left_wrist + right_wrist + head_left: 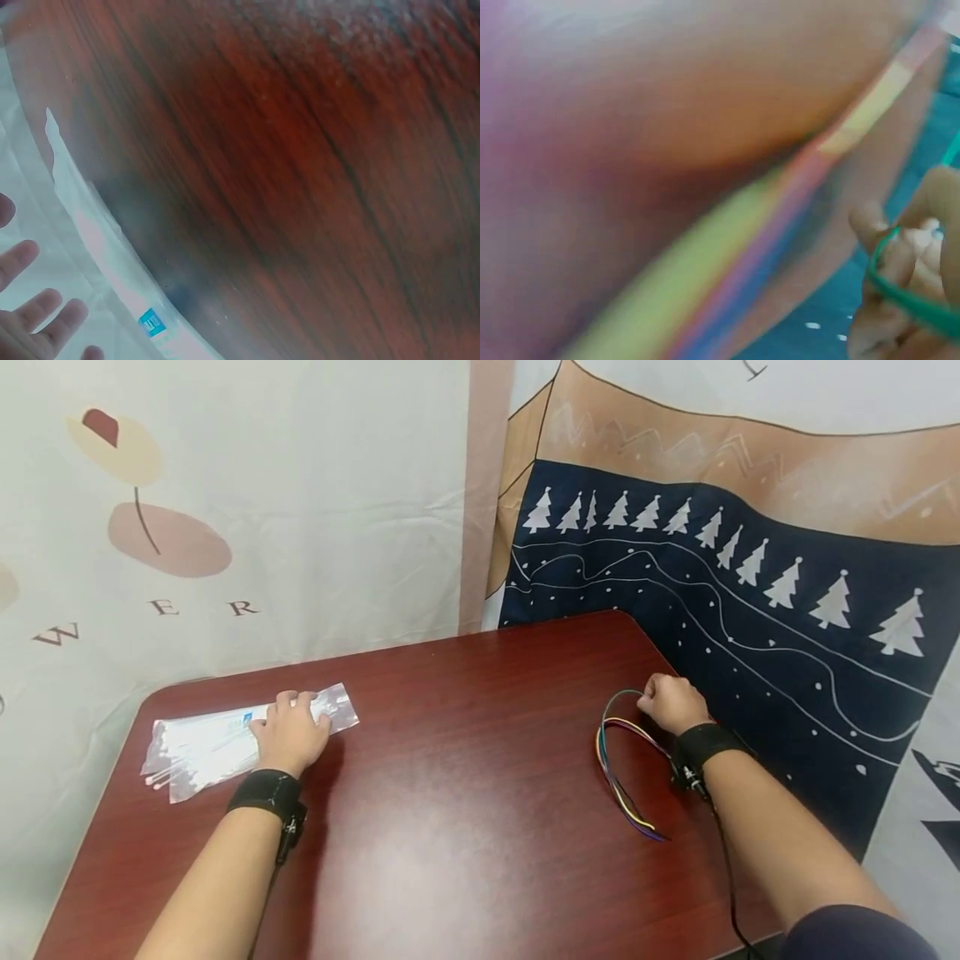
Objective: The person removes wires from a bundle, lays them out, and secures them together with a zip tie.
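Note:
Clear plastic bags of white cable ties (210,747) lie at the table's left side, one marked with a blue label (152,322). Over the right part of the bags is my left hand (292,731), its fingers spread apart; the left wrist view shows them extended above the plastic. Near the table's right edge, my right hand (675,703) pinches a green wire (915,306) between thumb and fingers. The green wire belongs to a looped bundle of thin coloured wires (602,752), yellow, red, blue and black among them, which runs beneath the right wrist.
The dark red wooden table (450,810) has rounded far corners. Behind it hangs a pale printed cloth (337,510), and a navy cloth with white trees (637,560) borders the right edge. Each wrist wears a black band with a cable (726,860).

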The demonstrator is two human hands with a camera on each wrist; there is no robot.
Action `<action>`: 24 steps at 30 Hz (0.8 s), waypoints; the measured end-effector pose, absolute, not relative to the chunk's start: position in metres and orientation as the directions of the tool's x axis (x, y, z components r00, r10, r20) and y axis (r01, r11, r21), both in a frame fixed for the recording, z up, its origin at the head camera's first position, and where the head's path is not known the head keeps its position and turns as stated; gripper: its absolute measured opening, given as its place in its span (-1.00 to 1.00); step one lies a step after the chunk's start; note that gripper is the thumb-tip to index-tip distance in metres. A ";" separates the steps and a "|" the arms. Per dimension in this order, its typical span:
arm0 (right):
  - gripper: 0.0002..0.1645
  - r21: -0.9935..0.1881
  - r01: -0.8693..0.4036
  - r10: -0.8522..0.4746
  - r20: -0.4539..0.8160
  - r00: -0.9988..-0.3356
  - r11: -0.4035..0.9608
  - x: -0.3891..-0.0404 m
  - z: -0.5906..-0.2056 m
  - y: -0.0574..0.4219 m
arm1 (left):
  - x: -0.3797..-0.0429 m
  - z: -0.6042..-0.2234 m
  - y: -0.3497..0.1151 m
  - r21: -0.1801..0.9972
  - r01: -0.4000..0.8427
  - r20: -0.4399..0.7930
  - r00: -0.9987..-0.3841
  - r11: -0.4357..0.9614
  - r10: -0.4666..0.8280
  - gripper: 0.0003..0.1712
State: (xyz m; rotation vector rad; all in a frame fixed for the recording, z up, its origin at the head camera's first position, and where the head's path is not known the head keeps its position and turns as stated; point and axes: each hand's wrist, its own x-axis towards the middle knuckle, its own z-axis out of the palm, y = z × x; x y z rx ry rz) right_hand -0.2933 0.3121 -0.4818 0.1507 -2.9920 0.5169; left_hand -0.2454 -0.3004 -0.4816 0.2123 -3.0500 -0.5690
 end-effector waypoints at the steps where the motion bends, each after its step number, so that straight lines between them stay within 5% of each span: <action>1: -0.87 -0.358 -0.138 -0.099 0.125 -0.987 0.924 -0.294 -0.475 0.310 | -0.246 -0.482 -0.300 0.367 -0.131 0.007 -0.990 0.921 -0.143 -0.32; 14: -0.96 -0.399 -0.297 -0.169 0.325 -0.931 0.868 -0.307 -0.385 0.284 | -0.252 -0.484 -0.292 0.401 -0.068 0.006 -0.997 0.913 -0.077 -0.32; 24: -0.94 -0.548 -0.432 -0.149 0.485 -0.862 0.716 -0.308 -0.360 0.216 | -0.262 -0.471 -0.252 0.392 0.090 0.079 -0.995 0.915 0.064 -0.46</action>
